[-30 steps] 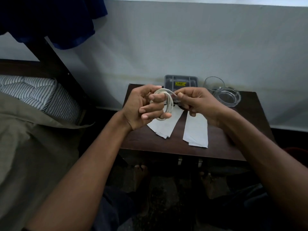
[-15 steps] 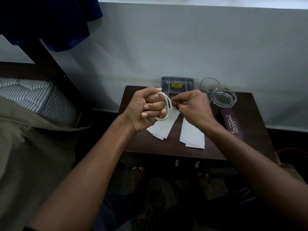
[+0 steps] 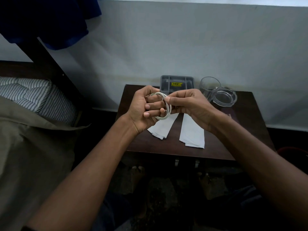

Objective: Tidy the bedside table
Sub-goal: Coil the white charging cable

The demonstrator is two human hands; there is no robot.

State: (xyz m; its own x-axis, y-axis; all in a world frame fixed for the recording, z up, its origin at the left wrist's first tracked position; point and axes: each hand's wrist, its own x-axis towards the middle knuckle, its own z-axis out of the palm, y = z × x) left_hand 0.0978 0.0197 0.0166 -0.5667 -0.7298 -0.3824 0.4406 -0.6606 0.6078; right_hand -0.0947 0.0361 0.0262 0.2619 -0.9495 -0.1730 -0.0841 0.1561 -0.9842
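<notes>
yellow sticker (image 3: 176,84) in the grey tray (image 3: 190,80) way too small to read, purple box (image 3: 232,116) mostly behind the right wrist, tops of 2 folded papers (image 3: 192,134) covered by both hands, cable (image 3: 166,114) ends lost inside the grip, blue cloth (image 3: 50,19) cut off at the top edge

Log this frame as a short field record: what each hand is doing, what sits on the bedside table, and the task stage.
left hand: closed around a coiled white cable, held above the table
right hand: pinching the coil at its right side
bedside table: dark wood, against the wall
papers: two folded white sheets, side by side at the front
back edge: grey divided tray with a yellow sticker
back right: clear glass beside a glass ashtray
stage: cable coiled, not yet put down
</notes>
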